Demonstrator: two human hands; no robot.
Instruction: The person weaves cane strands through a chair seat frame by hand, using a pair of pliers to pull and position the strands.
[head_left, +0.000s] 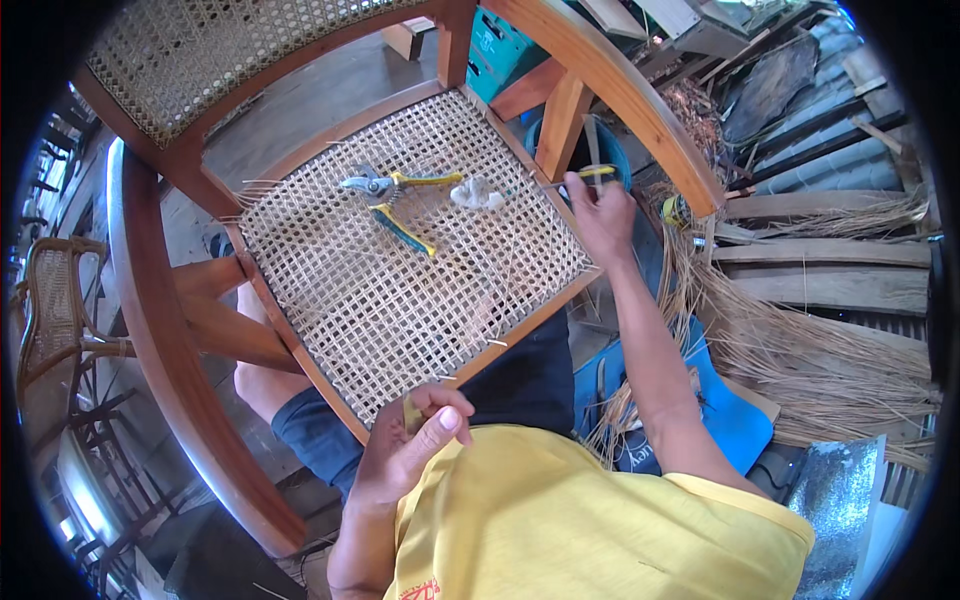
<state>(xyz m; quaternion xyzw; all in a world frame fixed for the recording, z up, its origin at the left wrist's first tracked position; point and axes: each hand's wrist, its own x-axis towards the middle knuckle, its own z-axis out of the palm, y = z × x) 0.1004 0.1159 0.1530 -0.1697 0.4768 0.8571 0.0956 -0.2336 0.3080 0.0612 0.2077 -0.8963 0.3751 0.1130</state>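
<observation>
Far L: cane-backed chair (52, 295). L–ctr: wooden armchair (150, 310), its open-weave cane seat (300, 285) over person's lap (320, 435); frame prob. heavy, stiff, smooth, best held by arm or rail; cane prob. light, springy, apt to split if bent sharply. On seat: pruning shears (374, 186), yellow-trimmed handles apart, prob. mid-wt; take by handles, clear of blades. L hand (415, 450) by front edge, fingers curled, thumb up; can't tell if grip is pressed tog. or has anything in it. White lump (478, 194) on seat, prob. light, soft. Behind: teal crate (512, 52), contents n/v. At seat's R edge: thin tool (556, 185), prob. light, stiff, pinched in R hand (603, 215) grip. Just beyond: teal tub (622, 152), slim upright piece (591, 138) seemingly in it, rest unclear. Far R: dry strands (800, 335), loose, prob. brittle.
</observation>
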